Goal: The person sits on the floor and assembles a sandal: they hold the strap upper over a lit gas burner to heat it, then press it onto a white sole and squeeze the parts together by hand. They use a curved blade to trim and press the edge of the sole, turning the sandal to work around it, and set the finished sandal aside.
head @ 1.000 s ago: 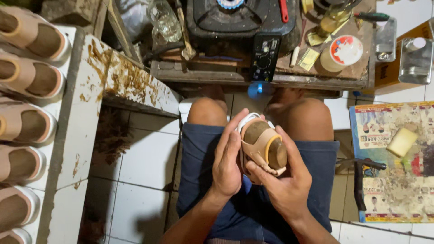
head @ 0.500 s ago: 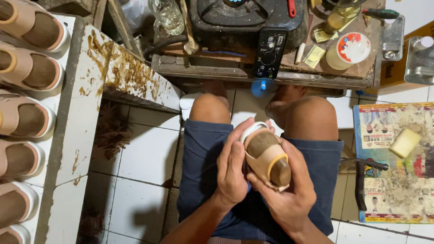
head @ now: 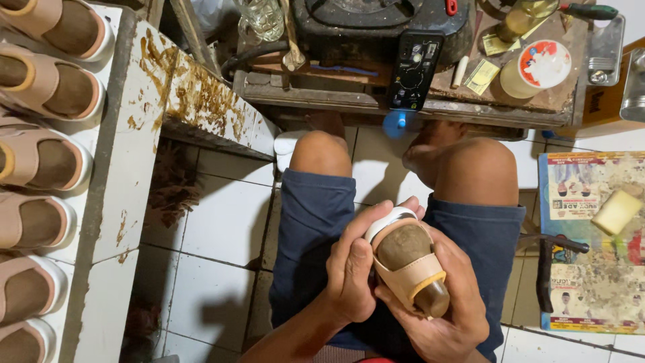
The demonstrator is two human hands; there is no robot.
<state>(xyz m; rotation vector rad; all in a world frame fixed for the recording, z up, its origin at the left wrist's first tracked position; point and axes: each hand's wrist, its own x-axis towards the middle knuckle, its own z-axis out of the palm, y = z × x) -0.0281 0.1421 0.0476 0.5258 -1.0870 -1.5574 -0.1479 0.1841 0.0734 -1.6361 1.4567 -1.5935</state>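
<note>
Far left of frame: row of tan strapped sandals with white soles (head: 40, 161) on a white shelf. Lower centre: left hand (head: 353, 269) curled around the tan sandal with white sole (head: 408, 265); right hand (head: 447, 316) cradles it beneath. Since a second ago the sandal has tilted slightly, grips unchanged.

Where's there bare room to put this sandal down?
The white floor tiles between the stained shelf and the left knee are bare. The workbench ahead is crowded with tools and jars, and sandals fill the shelf. Both hands hold the sandal.
</note>
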